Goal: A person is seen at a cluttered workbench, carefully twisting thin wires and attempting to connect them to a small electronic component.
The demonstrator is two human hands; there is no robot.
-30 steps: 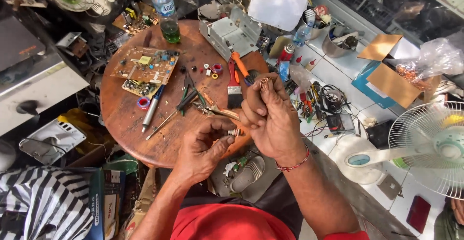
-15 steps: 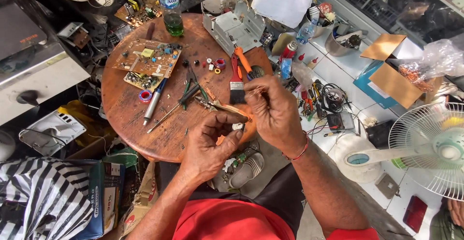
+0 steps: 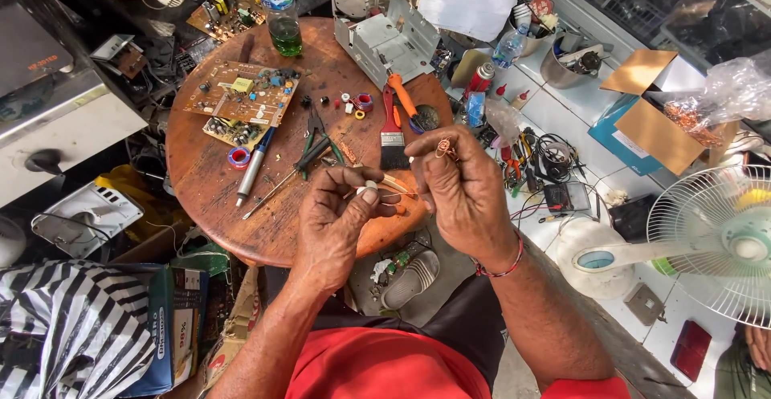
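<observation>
In the head view, the person is sitting over a round wooden desk (image 3: 241, 230). The left hand (image 3: 333, 222) is pinching a small pale part (image 3: 371, 187), with thumb and fingers pressed together on it. Thin pale wires (image 3: 397, 184) are running from that part toward the right hand (image 3: 466, 194). The right hand is holding a little coppery coil (image 3: 442, 148) up near its fingertips, fingers closed on it. Both things are staying up in the air, above the near edge of the desk.

To do this well, I think both hands should be keeping steady and pulling gently, so the thin wires are not snapping or tangling.

On the desk, a green circuit board (image 3: 245, 98), a soldering pen (image 3: 255, 166), a brush (image 3: 391, 138) and a bottle (image 3: 277, 10) are lying well apart from the hands.

The small part is too tiny to make out clearly. The fingers are hiding where the wires are joining the coil.
</observation>
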